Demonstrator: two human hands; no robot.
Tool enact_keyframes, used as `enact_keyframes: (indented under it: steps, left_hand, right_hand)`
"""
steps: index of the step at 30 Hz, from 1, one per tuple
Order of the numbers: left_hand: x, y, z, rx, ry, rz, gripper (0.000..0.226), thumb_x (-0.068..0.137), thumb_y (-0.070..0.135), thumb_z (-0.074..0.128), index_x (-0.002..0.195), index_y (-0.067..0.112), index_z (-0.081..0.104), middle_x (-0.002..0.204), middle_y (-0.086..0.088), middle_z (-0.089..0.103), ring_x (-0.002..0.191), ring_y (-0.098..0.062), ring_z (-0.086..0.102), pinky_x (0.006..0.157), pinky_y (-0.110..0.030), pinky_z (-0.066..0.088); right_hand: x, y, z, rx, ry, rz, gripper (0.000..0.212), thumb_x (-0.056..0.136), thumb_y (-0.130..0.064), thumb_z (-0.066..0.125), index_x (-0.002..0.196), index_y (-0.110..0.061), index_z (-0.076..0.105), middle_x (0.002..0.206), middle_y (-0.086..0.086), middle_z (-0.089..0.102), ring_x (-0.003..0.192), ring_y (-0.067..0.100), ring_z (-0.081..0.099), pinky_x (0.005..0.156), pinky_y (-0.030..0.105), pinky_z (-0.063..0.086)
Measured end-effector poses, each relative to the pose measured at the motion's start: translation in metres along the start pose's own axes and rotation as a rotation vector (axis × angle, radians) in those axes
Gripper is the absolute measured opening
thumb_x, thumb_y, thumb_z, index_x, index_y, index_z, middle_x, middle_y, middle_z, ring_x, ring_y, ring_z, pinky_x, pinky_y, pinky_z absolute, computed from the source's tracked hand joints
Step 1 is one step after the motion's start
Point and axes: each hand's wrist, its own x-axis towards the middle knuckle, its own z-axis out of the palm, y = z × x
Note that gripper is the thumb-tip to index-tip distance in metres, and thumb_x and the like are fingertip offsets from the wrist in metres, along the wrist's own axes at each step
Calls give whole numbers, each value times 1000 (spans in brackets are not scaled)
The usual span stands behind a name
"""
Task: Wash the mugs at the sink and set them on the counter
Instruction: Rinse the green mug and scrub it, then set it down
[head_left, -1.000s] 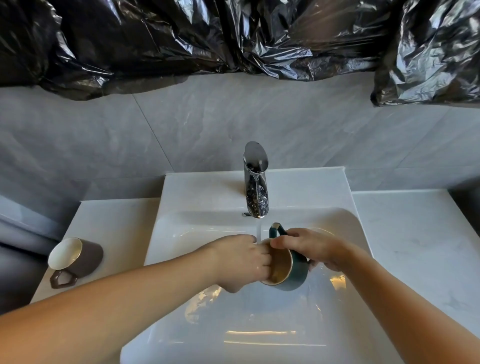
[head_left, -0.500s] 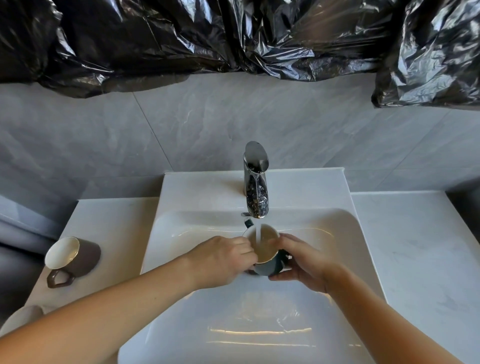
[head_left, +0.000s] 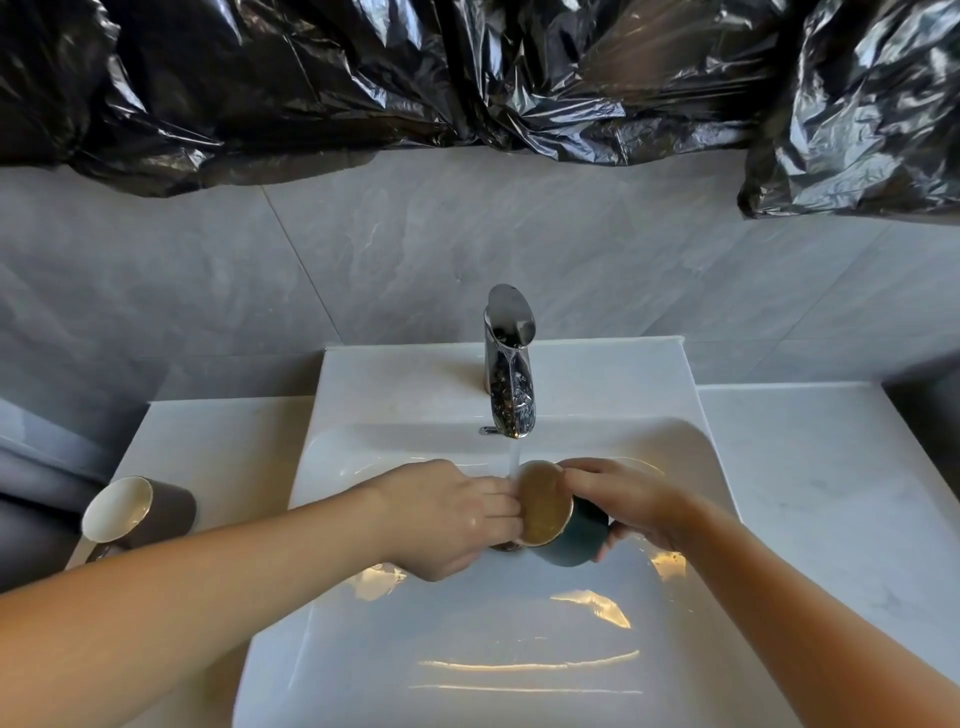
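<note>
Teal mug (head_left: 571, 535) held over middle of sink (head_left: 519, 649) basin, tipped on its side, mouth turned left, tan interior showing. Right hand (head_left: 631, 506) wrapped over mug body from above, fingers curled round it, thumb beneath. Left hand (head_left: 452, 517) at mug rim, fingers close together with tips touching rim and inner wall. Water stream from chrome faucet (head_left: 509, 364) falling just at rim's far edge. Brown mug (head_left: 137, 512) lying on its side near left edge of counter (head_left: 831, 493), white interior visible, well apart from sink.
</note>
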Motion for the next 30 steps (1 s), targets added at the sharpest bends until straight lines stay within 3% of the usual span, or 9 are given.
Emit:
enact_keyframes:
  steps: [4, 8, 12, 14, 18, 22, 26, 28, 30]
  left_hand:
    - [38, 13, 9, 42, -218, -87, 37, 98, 20, 44, 134, 23, 46, 146, 3, 41, 140, -23, 34, 62, -36, 42]
    - [4, 0, 10, -27, 56, -28, 39, 96, 21, 41, 133, 25, 52, 143, 7, 49, 136, -15, 42, 53, -28, 45]
    - [-4, 0, 13, 20, 233, 9, 38, 105, 32, 27, 114, 25, 64, 132, 6, 56, 133, -16, 45, 73, -28, 50]
    - [7, 7, 18, -28, 300, -23, 32, 104, 38, 39, 97, 25, 67, 126, 3, 55, 129, -20, 46, 82, -32, 48]
    - [3, 16, 38, -370, 359, -357, 30, 92, 54, 55, 105, 32, 70, 134, 1, 46, 122, -18, 45, 93, -31, 48]
    - [10, 28, 46, -717, 271, -526, 46, 81, 50, 71, 121, 32, 56, 124, 16, 55, 110, -6, 53, 89, -28, 48]
    - [20, 37, 54, -959, 340, -792, 70, 75, 53, 79, 132, 37, 42, 130, 20, 57, 112, -4, 57, 88, -21, 48]
    - [22, 41, 60, -1144, 375, -845, 72, 73, 46, 84, 134, 39, 44, 132, 19, 58, 117, -2, 57, 96, -26, 50]
    - [27, 43, 65, -1348, 424, -820, 59, 77, 32, 84, 129, 35, 56, 126, 16, 66, 117, -3, 61, 101, -29, 51]
  right_hand:
    - [4, -8, 8, -58, -63, -8, 46, 71, -47, 58, 109, -25, 71, 113, 12, 68, 101, 29, 68, 69, 41, 60]
    - [1, -5, -2, -81, -37, -19, 30, 85, -44, 60, 107, -27, 73, 114, 9, 68, 102, 28, 68, 67, 39, 62]
    - [5, -1, 1, -131, -32, -18, 34, 87, -52, 61, 108, -27, 71, 115, 12, 67, 97, 28, 70, 62, 34, 60]
    - [7, -3, 5, -173, -48, -30, 39, 82, -55, 62, 105, -24, 70, 112, 13, 67, 94, 28, 69, 59, 33, 58]
    - [6, 0, 3, -218, -26, -36, 42, 83, -56, 63, 104, -19, 68, 104, 9, 66, 90, 26, 66, 57, 31, 57]
    - [7, 3, 7, -269, 61, -33, 53, 74, -63, 68, 98, -16, 61, 89, 4, 64, 72, 19, 61, 54, 27, 52]
    - [3, 2, 12, -448, 233, -85, 52, 74, -65, 70, 101, -22, 57, 89, -5, 63, 67, 12, 60, 48, 20, 48]
    - [-1, 0, 12, -551, 292, -109, 57, 75, -71, 65, 108, -26, 56, 93, -8, 62, 72, 6, 57, 48, 14, 41]
    - [0, 0, 13, -655, 326, -129, 63, 72, -78, 60, 111, -29, 53, 100, -8, 62, 81, 5, 55, 54, 16, 36]
